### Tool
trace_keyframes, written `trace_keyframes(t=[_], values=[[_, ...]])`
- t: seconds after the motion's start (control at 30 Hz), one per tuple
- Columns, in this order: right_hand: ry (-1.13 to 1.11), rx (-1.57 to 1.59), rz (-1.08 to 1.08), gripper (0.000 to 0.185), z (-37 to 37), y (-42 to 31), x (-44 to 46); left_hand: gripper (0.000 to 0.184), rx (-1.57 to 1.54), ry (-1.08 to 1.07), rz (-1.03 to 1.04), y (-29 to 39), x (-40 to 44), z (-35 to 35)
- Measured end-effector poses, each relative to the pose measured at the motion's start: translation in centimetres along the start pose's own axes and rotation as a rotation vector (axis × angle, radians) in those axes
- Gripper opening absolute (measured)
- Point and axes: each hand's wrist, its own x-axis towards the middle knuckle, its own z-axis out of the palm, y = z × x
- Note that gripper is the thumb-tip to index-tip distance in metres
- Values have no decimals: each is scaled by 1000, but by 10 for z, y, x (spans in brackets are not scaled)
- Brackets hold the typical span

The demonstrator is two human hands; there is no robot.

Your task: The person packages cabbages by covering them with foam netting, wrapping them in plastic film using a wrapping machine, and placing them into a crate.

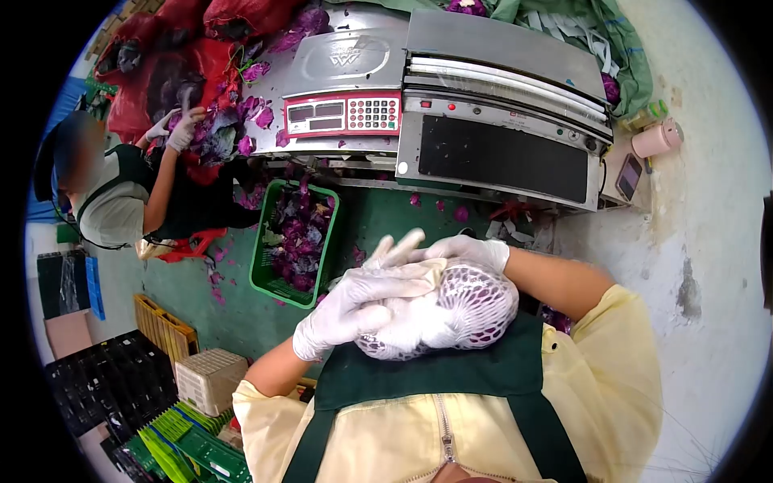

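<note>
At my waist are purple cabbages in white foam netting, held against my dark green apron. The netted purple cabbage (481,310) on the right shows its dark skin through the mesh, and a second netted bundle (390,344) sits beside it, mostly under my left hand. My left hand (354,302), in a white glove, lies closed over the netting from the left. Reaching across from the right, my gloved right hand (463,251) grips the top of the right cabbage. The gloves overlap, so some fingertips are hidden.
Before me stand a scale (345,113) with a red panel and a wrapping machine (503,157). A green crate (256,262) of purple leaves sits on the floor. At left, a co-worker (121,189) in white gloves handles cabbage near red sacks (250,16). A pink cup (656,138) stands right.
</note>
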Motion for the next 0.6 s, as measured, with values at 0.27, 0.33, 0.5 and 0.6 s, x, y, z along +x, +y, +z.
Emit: trace_keyframes(t=[0.27,0.33,0.5,0.6], values=[[218,-210,-674,63,21,24,-7,56,-903,772,-246,-24,-21,35],[454,-97,-600,54,28,-3,5,60,-705,776,-212,-34,-14,33],[487,-143,-362,38,42,-56,17,107,-330,715,-190,-28,4,22],[301,-292,-301,45,80,-88,21,96,-293,906,-244,-52,7,20]])
